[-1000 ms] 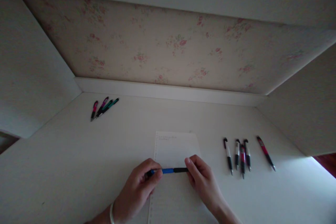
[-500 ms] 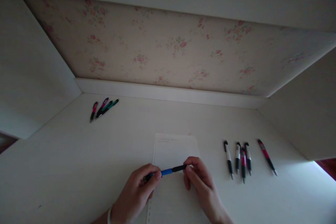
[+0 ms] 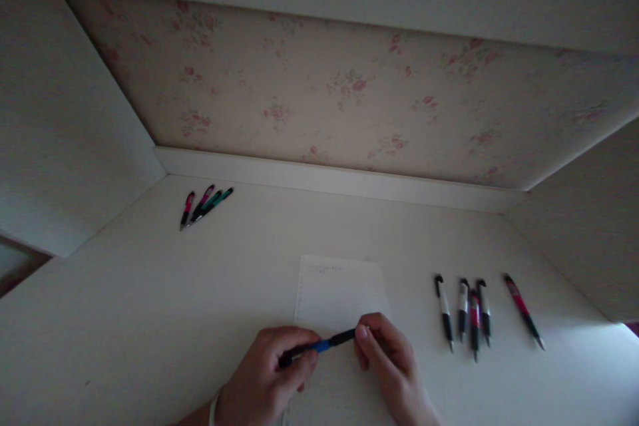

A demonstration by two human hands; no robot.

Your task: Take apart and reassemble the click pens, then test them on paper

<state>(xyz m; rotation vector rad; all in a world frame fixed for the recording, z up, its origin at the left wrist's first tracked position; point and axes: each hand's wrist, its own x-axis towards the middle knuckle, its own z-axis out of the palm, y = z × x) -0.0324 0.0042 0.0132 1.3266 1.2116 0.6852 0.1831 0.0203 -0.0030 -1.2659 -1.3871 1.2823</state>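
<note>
A blue and black pen (image 3: 323, 346) is held nearly level between my two hands. My left hand (image 3: 272, 369) grips its left end between thumb and fingers. At the other end, the thumb and fingertips of my right hand (image 3: 387, 359) pinch the black tip section and hide the point. Beneath both hands lies a sheet of paper (image 3: 339, 293) with punched holes down its left edge and a few faint lines of writing at the top. A pale band circles my left wrist.
Several pens, white and black (image 3: 444, 316) or pink and black (image 3: 474, 326), lie at right, with another pink pen (image 3: 523, 309) farther right. A cluster of coloured pens (image 3: 204, 205) rests back left. White panels and a floral wall (image 3: 299, 93) enclose the desk (image 3: 150, 306).
My left hand has slid along the pen toward its middle, so less blue shows. Both hands sit slightly lower in view, and the whole scene has shifted a little right.
</note>
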